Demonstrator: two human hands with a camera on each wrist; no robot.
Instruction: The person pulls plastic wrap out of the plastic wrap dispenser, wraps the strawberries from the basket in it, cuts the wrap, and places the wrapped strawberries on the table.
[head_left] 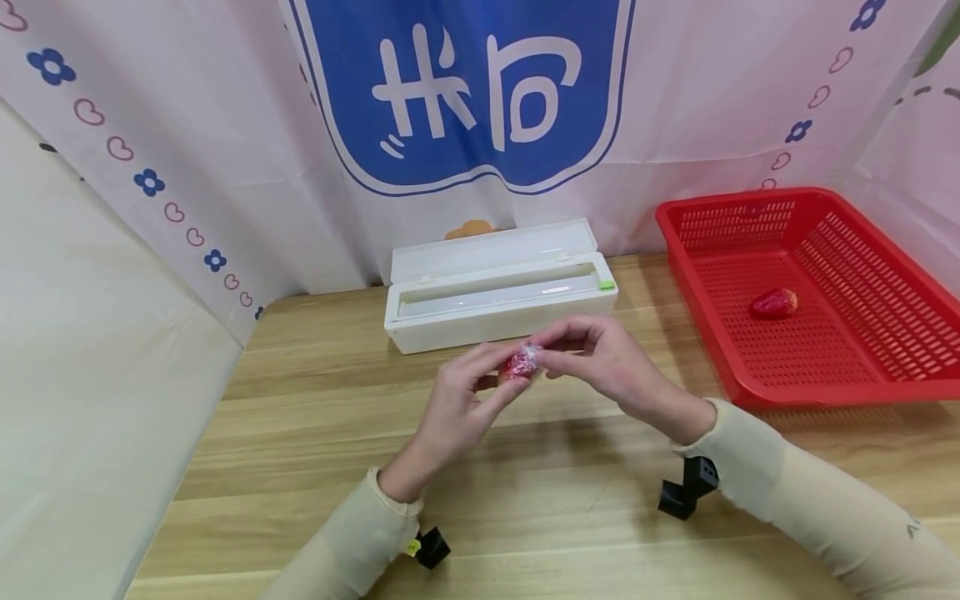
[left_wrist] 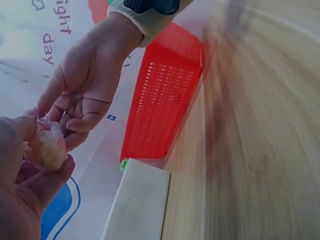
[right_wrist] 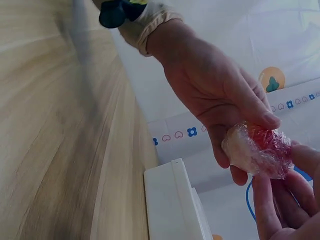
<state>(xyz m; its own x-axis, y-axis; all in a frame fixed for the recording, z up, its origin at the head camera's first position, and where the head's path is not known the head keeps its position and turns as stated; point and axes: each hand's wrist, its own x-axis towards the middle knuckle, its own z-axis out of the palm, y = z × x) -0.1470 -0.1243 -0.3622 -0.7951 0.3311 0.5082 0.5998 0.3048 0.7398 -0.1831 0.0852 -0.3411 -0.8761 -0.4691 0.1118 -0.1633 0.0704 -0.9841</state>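
A small red fruit with a pale, yellowish end, wrapped in crinkled clear cling film, is held above the table between both hands. My left hand grips it with thumb and fingers around its side. On its other side, my right hand pinches the film with thumb and fingertips. The right wrist view shows the wrapped fruit close up, its film gathered in folds; its exact kind is unclear. Just beyond the hands stands a white cling film dispenser with its lid raised and a roll inside.
To the right sits a red plastic basket with slotted walls. Inside it lies another red fruit with a yellowish end. A printed white curtain hangs behind the wooden table.
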